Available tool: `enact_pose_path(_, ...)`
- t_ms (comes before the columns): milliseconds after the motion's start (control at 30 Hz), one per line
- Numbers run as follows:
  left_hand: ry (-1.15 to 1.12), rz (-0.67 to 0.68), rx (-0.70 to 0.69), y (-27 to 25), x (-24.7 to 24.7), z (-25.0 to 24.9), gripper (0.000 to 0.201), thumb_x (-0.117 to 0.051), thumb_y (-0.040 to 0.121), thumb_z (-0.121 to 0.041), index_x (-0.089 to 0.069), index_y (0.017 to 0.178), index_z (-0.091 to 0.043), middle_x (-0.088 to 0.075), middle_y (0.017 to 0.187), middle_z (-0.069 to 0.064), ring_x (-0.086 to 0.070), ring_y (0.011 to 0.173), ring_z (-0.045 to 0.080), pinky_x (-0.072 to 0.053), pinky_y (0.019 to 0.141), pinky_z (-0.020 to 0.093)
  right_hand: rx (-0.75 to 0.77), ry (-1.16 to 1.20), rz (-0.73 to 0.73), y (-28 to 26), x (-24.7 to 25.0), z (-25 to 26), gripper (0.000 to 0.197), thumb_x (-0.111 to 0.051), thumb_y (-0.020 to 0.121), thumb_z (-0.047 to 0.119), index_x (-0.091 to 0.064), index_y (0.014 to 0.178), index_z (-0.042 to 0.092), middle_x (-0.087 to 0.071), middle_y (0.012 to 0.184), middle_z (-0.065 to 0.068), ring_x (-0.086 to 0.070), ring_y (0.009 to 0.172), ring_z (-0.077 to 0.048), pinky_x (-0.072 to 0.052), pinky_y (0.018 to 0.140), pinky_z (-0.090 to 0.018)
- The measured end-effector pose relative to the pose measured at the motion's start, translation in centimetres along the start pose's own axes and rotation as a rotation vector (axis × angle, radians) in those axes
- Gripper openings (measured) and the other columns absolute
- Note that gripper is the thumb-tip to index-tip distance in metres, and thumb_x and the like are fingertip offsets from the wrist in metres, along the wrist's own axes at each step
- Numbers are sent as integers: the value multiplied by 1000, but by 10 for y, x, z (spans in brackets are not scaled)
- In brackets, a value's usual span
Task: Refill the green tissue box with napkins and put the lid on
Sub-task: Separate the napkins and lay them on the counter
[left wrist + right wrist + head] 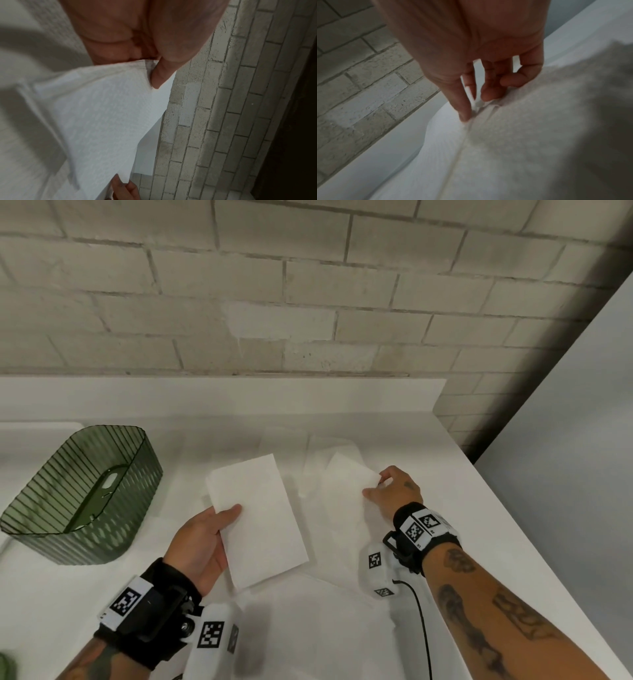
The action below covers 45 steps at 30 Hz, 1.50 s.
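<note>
Holding flat white napkins above the glossy white desk point(462, 508)

Left hand point(200, 542) grips a rectangular embossed napkin point(257, 518); right hand point(394, 491) fingers pinch another soft sheet point(346, 477); ribbed translucent green box point(82, 491) sits open.

open-topped green tissue box point(82, 494) at desk point(445, 508) left; bare desk lies between it and the napkin point(257, 518) held mid-desk. brick wall point(274, 302) bounds the rear; loose napkins point(342, 484) cover the right.

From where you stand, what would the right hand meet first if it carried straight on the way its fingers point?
The right hand points up-left across the counter; past the napkin it pinches, probably more loose napkins, though depth is unclear.
</note>
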<state>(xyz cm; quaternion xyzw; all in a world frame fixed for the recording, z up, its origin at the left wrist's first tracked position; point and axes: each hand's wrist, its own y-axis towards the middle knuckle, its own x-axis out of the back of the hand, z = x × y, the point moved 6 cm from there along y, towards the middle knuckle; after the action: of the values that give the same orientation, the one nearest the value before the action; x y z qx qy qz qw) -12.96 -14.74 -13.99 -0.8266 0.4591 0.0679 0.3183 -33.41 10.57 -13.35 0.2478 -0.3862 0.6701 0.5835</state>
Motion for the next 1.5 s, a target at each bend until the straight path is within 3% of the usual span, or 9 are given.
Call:
enact_pose_path(167, 14, 1, -9, 4, 0, -4, 24, -55, 94, -11, -64, 115, -5, -72, 112, 15, -68, 99, 28, -53, 81, 41, 141, 229, -47, -4, 8, 3, 20, -69, 84, 19, -56, 71, 25, -63, 83, 3, -62, 92, -23, -50, 76, -30)
enact_pose_path(333, 41, 5, -24, 10, -4, -12, 26, -56, 94, -12, -63, 119, -6, -71, 114, 15, -66, 106, 32, -53, 88, 43, 304, 666, 164, -30, 36, 42, 25, -66, 85, -3, -58, 76, 19, -67, 74, -5, -63, 74, -20, -56, 75, -40)
enact_pose_path(533, 41, 51, -44, 13, -20, -15, 28, -52, 97, -14, -63, 123, -16, -70, 118, 11, -65, 110, 31, -50, 96, 49, 482, 788, 460, -70, 53, 102, 22, -63, 88, -4, -61, 92, 17, -61, 62, 4, -59, 57, -12, -50, 54, -26)
enact_pose_path(800, -46, 174, 40, 2, -53, -5, 39, -44, 100, -36, -62, 125, -13, -69, 120, 11, -66, 111, 29, -50, 94, 47, 372, 602, 413, -58, 4, 118, 14, -65, 88, 0, -62, 95, 11, -72, 81, -8, -67, 77, -23, -57, 67, -35)
enact_pose_path(967, -79, 178, 45, 3, -54, -5, 56, -39, 97, -54, -63, 122, -10, -70, 117, 13, -67, 109, 30, -48, 99, 48, 435, 389, 272, -56, -9, 115, 13, -66, 87, 12, -62, 98, 18, -73, 87, -6, -68, 83, -29, -56, 75, -39)
enact_pose_path(1133, 10, 157, -1, 5, -54, -3, 33, -53, 97, -22, -61, 125, -7, -71, 116, 13, -66, 110, 31, -49, 99, 49, 332, 445, 137, -66, -11, 105, 33, -64, 90, 30, -50, 121, 26, -63, 100, 9, -64, 93, -14, -55, 83, -33)
enact_pose_path(1233, -8, 128, -18, 7, -51, -2, 29, -52, 98, -21, -62, 122, -9, -72, 114, 13, -67, 108, 32, -50, 97, 49, 160, 477, 299, -82, -30, 95, 53, -55, 94, 43, -34, 140, 26, -59, 113, 5, -59, 105, -18, -49, 93, -36)
enact_pose_path(1367, 4, 115, -11, 11, -50, 3, 27, -56, 96, -22, -64, 119, -11, -73, 110, 14, -68, 104, 33, -55, 87, 46, 52, 522, 439, -93, -62, 91, 65, -51, 85, 52, -39, 141, 20, -54, 133, 1, -54, 120, -22, -42, 105, -41)
enact_pose_path(1500, 56, 131, 11, 15, -42, 6, 35, -63, 89, -13, -60, 123, -7, -70, 114, 19, -66, 106, 39, -52, 91, 53, 69, 555, 494, -96, -69, 98, 37, -50, 93, 28, -48, 128, 18, -62, 119, -4, -61, 109, -24, -49, 99, -44)
